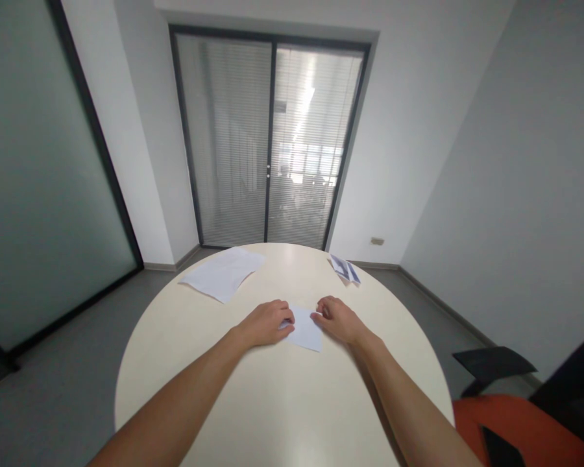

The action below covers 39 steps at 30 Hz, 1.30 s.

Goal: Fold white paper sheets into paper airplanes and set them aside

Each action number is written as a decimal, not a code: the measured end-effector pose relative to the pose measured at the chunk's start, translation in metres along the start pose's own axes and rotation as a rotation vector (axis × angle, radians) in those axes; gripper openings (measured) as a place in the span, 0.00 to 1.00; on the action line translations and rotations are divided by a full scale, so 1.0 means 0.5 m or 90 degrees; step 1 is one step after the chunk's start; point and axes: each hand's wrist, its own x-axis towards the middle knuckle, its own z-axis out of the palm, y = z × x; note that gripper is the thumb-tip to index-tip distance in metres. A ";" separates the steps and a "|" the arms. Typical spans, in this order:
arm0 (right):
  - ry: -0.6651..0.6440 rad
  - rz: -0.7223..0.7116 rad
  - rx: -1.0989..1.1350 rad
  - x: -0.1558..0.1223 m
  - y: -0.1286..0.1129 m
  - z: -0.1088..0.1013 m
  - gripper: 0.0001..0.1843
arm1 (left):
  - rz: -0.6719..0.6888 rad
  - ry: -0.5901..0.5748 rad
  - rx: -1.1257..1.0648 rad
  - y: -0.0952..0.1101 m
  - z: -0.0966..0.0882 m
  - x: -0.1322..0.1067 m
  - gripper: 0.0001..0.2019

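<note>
Hands (267,323) at paper (305,332) edges, well inside table rim (122,383).

One bare left forearm (189,389), slanting from near left toward the middle; attached bare left hand (268,322), fingers curved rightward, thumb below. One bare right forearm (411,403), slanting from near right; attached bare right hand (339,319), fingers curled, thumb pointing left.
</note>
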 end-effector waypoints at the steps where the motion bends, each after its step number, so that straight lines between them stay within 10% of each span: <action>1: 0.004 0.002 0.009 0.000 0.000 0.001 0.10 | 0.001 -0.002 -0.006 0.000 -0.001 -0.001 0.08; 18: 0.056 -0.014 0.316 0.012 -0.022 0.013 0.13 | -0.086 0.040 -0.082 -0.011 0.020 0.002 0.28; 39: 0.069 0.047 0.349 0.012 -0.016 0.028 0.37 | -0.262 0.208 -0.135 -0.024 0.014 0.014 0.05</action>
